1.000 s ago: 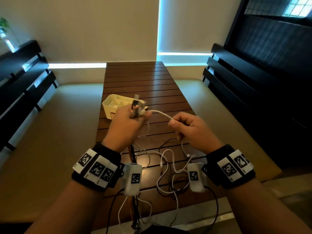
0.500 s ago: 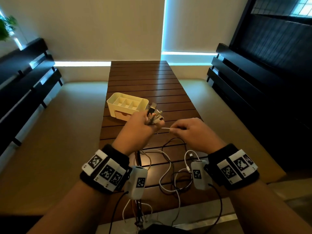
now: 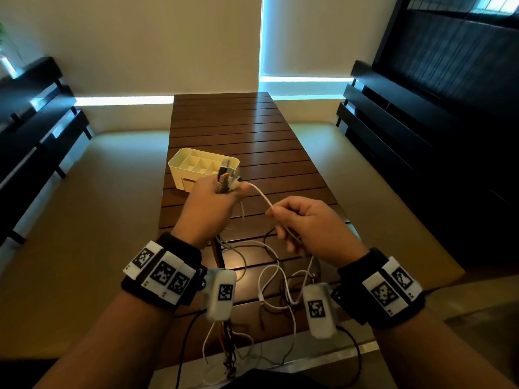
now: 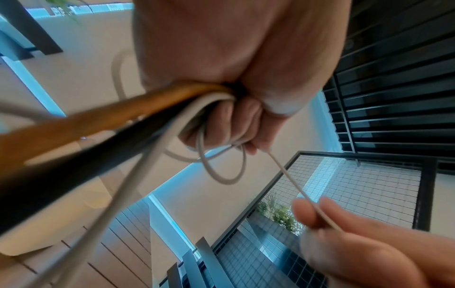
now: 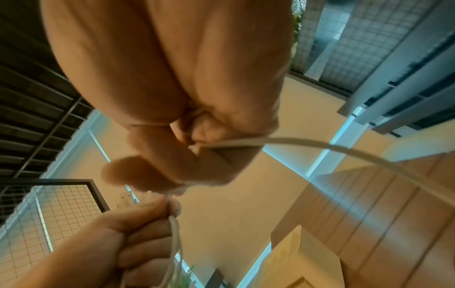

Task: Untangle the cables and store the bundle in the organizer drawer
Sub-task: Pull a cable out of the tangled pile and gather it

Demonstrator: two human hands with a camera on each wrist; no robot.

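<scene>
Our left hand (image 3: 214, 204) gripped the gathered plugs (image 3: 224, 178); our right hand (image 3: 306, 226) pinched the white cable (image 3: 262, 196). Light, limp, probably slippery; best held near the plug.

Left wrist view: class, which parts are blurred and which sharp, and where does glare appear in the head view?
Left wrist view: the cable bundle near the lens is smeared, the left hand gripping it fairly sharp; head view: glare patch on the table between the wrists.
</scene>
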